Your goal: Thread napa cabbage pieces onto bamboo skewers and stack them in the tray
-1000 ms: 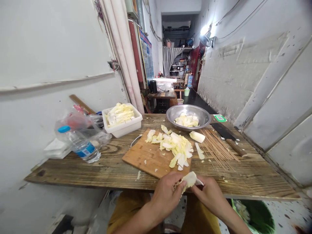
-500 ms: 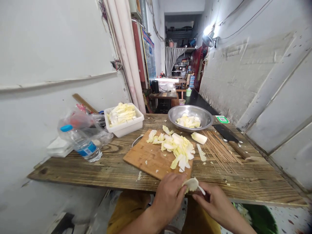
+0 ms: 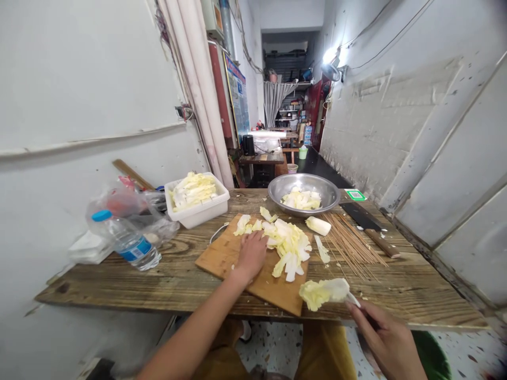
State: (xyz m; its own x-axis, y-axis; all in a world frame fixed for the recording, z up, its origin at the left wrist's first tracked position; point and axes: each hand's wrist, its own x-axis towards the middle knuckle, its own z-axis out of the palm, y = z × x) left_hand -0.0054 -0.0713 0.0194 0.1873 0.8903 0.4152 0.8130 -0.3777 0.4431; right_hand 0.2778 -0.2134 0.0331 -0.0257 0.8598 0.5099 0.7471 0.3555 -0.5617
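A cabbage leaf (image 3: 325, 292) is pinched by the right hand (image 3: 386, 332), just to its left; cabbage pieces (image 3: 291, 240) are spread just beside the left hand (image 3: 252, 252), whose grip cannot be told.

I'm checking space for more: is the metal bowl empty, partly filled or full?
Partly filled: cabbage pieces lie in the bottom of the metal bowl, with bare metal showing around them.
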